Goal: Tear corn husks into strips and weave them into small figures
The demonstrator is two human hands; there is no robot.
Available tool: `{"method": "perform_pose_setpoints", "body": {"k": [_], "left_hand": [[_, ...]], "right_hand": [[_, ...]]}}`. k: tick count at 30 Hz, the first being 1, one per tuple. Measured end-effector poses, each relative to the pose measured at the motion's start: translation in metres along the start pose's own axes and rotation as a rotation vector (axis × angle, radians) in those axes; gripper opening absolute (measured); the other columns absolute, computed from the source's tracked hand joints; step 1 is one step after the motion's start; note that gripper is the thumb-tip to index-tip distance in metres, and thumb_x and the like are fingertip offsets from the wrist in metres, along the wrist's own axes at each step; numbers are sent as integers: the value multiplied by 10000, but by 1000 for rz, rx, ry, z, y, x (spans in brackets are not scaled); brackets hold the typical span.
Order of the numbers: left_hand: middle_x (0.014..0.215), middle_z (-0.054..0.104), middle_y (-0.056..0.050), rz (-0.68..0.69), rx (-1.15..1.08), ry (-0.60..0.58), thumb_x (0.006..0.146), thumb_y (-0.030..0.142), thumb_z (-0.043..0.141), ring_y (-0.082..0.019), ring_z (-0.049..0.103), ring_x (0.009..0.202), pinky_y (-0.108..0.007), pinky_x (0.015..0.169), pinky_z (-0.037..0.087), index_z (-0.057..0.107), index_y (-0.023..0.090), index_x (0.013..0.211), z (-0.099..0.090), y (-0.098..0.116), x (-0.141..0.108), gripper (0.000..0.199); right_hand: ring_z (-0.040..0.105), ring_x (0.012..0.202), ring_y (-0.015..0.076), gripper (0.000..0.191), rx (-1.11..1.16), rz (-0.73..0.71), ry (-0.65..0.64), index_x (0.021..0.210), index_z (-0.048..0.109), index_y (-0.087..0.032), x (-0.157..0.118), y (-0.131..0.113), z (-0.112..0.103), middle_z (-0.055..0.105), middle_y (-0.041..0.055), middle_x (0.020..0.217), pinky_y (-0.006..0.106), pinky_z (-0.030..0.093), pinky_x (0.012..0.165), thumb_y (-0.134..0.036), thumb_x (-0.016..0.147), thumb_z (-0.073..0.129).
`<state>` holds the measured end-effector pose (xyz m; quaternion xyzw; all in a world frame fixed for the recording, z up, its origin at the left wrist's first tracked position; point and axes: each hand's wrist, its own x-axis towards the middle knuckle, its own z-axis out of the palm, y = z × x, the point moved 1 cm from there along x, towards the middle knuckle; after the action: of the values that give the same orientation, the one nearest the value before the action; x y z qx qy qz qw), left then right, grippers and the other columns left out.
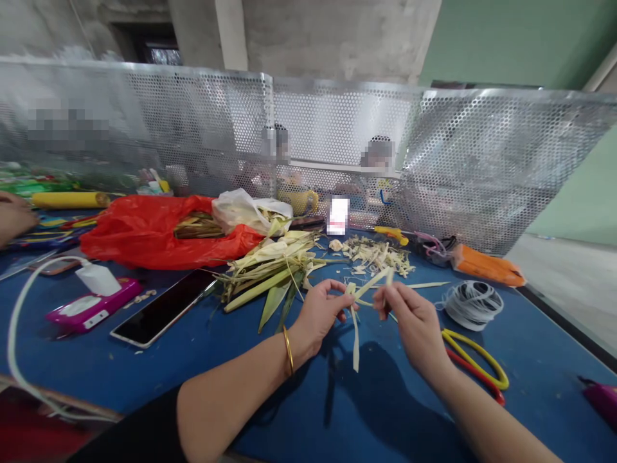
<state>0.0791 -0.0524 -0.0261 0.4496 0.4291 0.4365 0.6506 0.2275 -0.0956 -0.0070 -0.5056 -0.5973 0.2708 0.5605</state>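
Observation:
Pale, flat strips that look like dried corn husk (pixel 355 347) cross between my two hands above the blue table. My left hand (pixel 321 312), with a gold bangle on the wrist, pinches them where they cross; one end hangs down below its fingers. Closed on another end of the strips, my right hand (pixel 409 315) holds it up and out to the right. Behind my left hand lies a loose pile of husks and leaves (pixel 270 276). Small husk scraps (pixel 378 254) are spread behind my right hand.
Beyond the table (pixel 202 379) stands a perforated metal screen (pixel 337 122). At right are a ball of grey cord (pixel 473 304), yellow-handled scissors (pixel 477 354) and an orange packet (pixel 486 265). At left are a phone (pixel 164 308), a purple power strip (pixel 96 308), a red bag (pixel 139 231) and another person's hand (pixel 14 218).

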Motion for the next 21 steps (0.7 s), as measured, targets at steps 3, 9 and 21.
{"method": "perform_pose_setpoints", "body": {"k": [3, 9, 21], "left_hand": [[611, 661, -7, 27, 14, 1, 684, 197, 673, -44, 459, 411, -159, 425, 320, 521, 165, 772, 0, 3, -1, 179], [586, 640, -8, 20, 35, -81, 666, 189, 682, -47, 464, 427, -167, 442, 345, 557, 140, 726, 1, -1, 0, 147], [646, 647, -33, 60, 70, -120, 666, 236, 686, -62, 470, 479, -195, 481, 375, 641, 115, 704, 0, -1, -1, 134]], "right_hand": [[492, 628, 137, 366, -274, -33, -157, 556, 536, -191, 2, 0, -2, 479, -14, 588, 262, 368, 624, -352, 883, 496], [501, 641, 141, 380, -460, -15, -305, 525, 503, -195, 6, 5, -3, 498, 0, 649, 262, 372, 616, -330, 875, 449], [524, 661, 144, 388, -566, -26, -335, 536, 524, -201, 4, 1, -2, 529, 9, 702, 257, 379, 617, -344, 885, 434]]}}
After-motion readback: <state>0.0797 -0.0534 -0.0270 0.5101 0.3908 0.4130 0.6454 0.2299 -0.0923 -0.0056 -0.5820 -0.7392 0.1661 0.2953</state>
